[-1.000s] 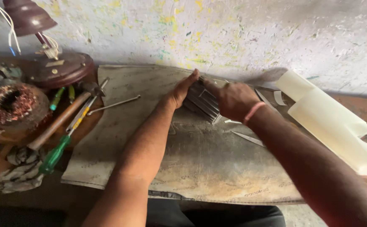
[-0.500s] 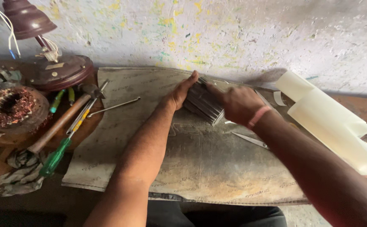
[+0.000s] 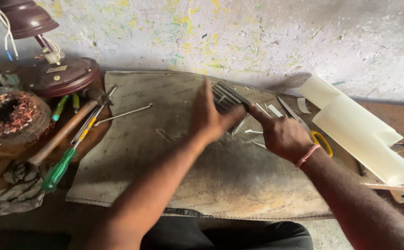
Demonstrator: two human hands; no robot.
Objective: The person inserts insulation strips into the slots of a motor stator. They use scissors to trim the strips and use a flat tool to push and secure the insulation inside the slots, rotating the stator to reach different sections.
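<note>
Nearest the camera, both forearms reach out over a grey mat (image 3: 165, 153) covering the workbench. The left hand (image 3: 209, 118), blurred, lies flat and open against the near side of a ribbed grey metal block (image 3: 230, 98) at the mat's far middle. The right hand (image 3: 280, 134) seems to pinch the block's right end between thumb and forefinger. Beyond the right hand lie rolled cream sheets (image 3: 359, 132); far left, a hammer (image 3: 67, 129) and a green-handled screwdriver (image 3: 63, 164).
</note>
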